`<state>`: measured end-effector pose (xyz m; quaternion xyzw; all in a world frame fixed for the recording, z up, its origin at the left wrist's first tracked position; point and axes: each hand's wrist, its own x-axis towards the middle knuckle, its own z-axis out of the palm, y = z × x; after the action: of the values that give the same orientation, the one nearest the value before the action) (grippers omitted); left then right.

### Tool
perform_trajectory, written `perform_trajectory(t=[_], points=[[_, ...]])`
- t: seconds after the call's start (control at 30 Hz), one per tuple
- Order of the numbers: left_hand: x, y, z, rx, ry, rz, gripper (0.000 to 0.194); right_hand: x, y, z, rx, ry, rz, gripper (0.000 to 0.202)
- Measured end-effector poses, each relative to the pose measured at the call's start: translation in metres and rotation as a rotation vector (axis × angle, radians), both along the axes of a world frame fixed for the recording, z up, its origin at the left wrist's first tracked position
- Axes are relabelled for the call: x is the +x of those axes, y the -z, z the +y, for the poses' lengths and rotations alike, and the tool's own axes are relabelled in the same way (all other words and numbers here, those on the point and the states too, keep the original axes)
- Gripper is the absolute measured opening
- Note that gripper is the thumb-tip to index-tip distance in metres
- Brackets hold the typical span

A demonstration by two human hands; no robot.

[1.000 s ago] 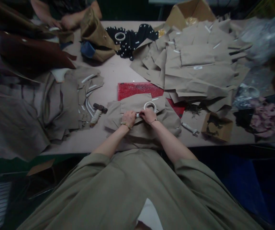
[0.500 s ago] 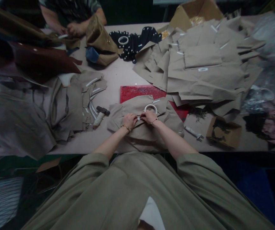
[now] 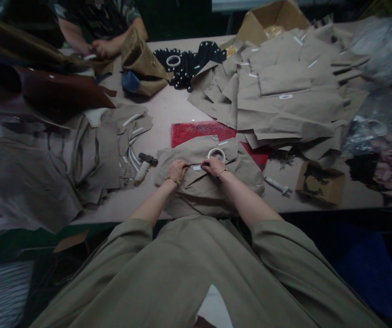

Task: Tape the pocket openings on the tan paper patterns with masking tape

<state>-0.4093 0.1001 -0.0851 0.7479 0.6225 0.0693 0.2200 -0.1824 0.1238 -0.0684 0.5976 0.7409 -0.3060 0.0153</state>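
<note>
A bundle of brown-grey fabric [image 3: 196, 193] lies in front of me, partly on a red board [image 3: 202, 132]. My left hand [image 3: 178, 171] is closed, its fingers pinching a folded edge of that fabric. At the other end of this edge my right hand [image 3: 214, 167] is closed too, with its fingertips pressed together by the fold. A small white label [image 3: 196, 168] shows between both hands. Just behind my right hand a roll of white tape [image 3: 217, 152] rests on the fabric, its near part hidden by the fingers.
A hammer [image 3: 143, 167] lies left, beside stacked fabric pieces [image 3: 93, 159]. Right are a pronged tool [image 3: 278, 187], a small cardboard box [image 3: 320, 182] and a large fabric pile [image 3: 291, 114]. Across the table sits another person [image 3: 103, 32] near a brown bag [image 3: 144, 64].
My left hand has moved left, away from my right hand, so the white label between them now shows more fully. The right hand has barely moved.
</note>
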Motion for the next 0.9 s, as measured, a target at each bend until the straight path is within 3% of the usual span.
perform_trajectory(t=[0.13,0.23,0.57,0.9], points=[[0.001,0.0,-0.001,0.02,0.056,0.059,0.021,0.0,0.0,0.003,-0.014,-0.004,-0.009,0.025],[0.006,-0.001,-0.005,0.026,0.027,0.067,0.019,0.0,0.0,0.004,-0.014,-0.011,-0.005,0.025],[0.049,0.002,-0.012,0.021,0.036,-0.012,0.017,0.001,-0.003,0.003,0.002,-0.02,-0.01,0.026],[0.046,0.004,-0.013,0.046,0.047,-0.002,0.02,0.002,-0.003,0.002,0.009,-0.021,0.011,0.027]])
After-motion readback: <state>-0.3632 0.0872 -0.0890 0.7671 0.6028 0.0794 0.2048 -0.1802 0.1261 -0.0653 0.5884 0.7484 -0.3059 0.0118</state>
